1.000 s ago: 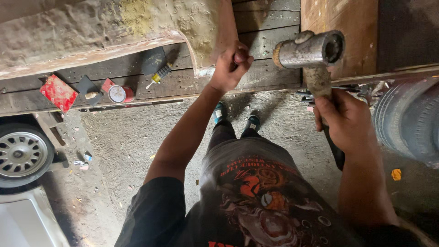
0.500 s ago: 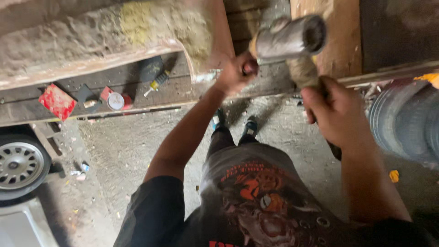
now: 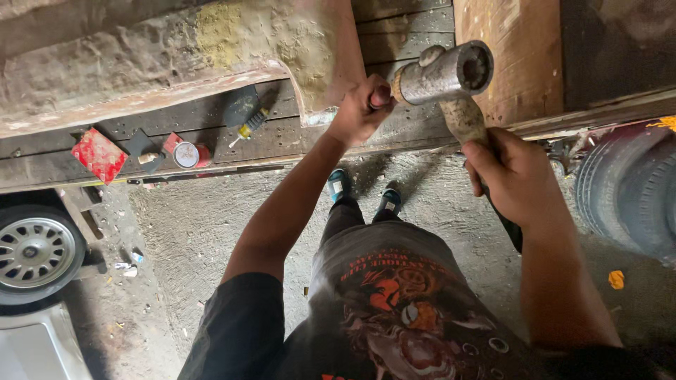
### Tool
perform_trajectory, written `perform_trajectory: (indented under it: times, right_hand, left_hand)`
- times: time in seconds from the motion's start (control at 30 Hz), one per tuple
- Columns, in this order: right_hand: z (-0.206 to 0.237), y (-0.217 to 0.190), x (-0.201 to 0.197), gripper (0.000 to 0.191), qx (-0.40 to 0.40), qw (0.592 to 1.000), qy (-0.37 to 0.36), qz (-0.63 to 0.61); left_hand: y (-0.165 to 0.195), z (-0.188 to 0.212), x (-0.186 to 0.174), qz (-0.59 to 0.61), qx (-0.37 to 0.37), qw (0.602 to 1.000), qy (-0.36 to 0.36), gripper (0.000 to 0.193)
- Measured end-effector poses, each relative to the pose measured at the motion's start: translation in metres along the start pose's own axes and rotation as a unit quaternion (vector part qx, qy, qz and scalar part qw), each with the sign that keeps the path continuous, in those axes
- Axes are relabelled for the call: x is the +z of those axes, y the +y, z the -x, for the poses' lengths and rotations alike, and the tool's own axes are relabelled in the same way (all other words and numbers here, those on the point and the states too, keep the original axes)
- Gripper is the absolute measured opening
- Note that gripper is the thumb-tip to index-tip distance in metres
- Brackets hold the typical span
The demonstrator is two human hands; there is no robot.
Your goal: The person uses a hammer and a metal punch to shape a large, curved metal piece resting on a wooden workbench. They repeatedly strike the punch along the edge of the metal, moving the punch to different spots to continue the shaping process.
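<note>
Right hand (image 3: 520, 181) wrapped tight around hammer (image 3: 445, 74) handle, metal head raised just right of left hand (image 3: 358, 111). Left hand fisted around a small tool at the edge of rusty body panel (image 3: 176, 63), tool mostly hidden. On wooden ledge (image 3: 211, 144): red block (image 3: 99, 154), red can (image 3: 186, 154), screwdriver (image 3: 248, 125). Tyre (image 3: 627, 193) at right, car wheel (image 3: 36, 253) at left.

head view | my right hand (image 3: 517, 179) wrapped on hammer (image 3: 451, 81) handle, steel head up near left hand | left hand (image 3: 359, 112) fisted on small tool, against dented panel edge (image 3: 310, 77) | red can (image 3: 186, 155), red block (image 3: 100, 155) on wooden deck (image 3: 211, 119) | wheel (image 3: 35, 253) lower left
</note>
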State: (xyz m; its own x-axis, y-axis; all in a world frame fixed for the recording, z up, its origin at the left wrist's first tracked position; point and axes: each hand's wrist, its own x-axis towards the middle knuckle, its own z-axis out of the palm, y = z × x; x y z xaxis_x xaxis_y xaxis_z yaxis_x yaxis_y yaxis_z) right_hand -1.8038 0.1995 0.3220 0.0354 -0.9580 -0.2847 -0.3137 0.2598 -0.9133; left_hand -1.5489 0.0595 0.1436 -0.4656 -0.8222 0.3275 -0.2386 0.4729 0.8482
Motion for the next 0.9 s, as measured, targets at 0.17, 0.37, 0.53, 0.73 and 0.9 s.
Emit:
perform_trajectory:
  times: [0.17, 0.37, 0.53, 0.73, 0.9]
  right_hand:
    - [0.004, 0.004, -0.003, 0.021, -0.029, 0.999, -0.002, -0.031]
    - [0.021, 0.019, -0.013, 0.021, 0.026, 0.998, 0.043, -0.027]
    - [0.031, 0.036, -0.017, 0.025, 0.057, 0.996, 0.055, -0.028]
    - [0.031, 0.041, -0.014, 0.03, 0.083, 0.995, 0.05, -0.019]
    - [0.033, 0.048, -0.012, 0.03, 0.075, 0.996, 0.04, -0.025]
  left_hand:
    - [-0.017, 0.017, 0.015, 0.012, -0.01, 0.999, -0.041, 0.019]
    - [-0.017, 0.058, 0.054, -0.044, 0.164, 0.984, -0.055, 0.018]
    - [-0.001, 0.078, 0.062, -0.143, 0.238, 0.959, -0.058, 0.037]
    - [0.005, 0.079, 0.053, -0.128, 0.223, 0.964, -0.065, 0.04]
    - [0.001, 0.077, 0.061, -0.153, 0.232, 0.96, -0.027, 0.037]
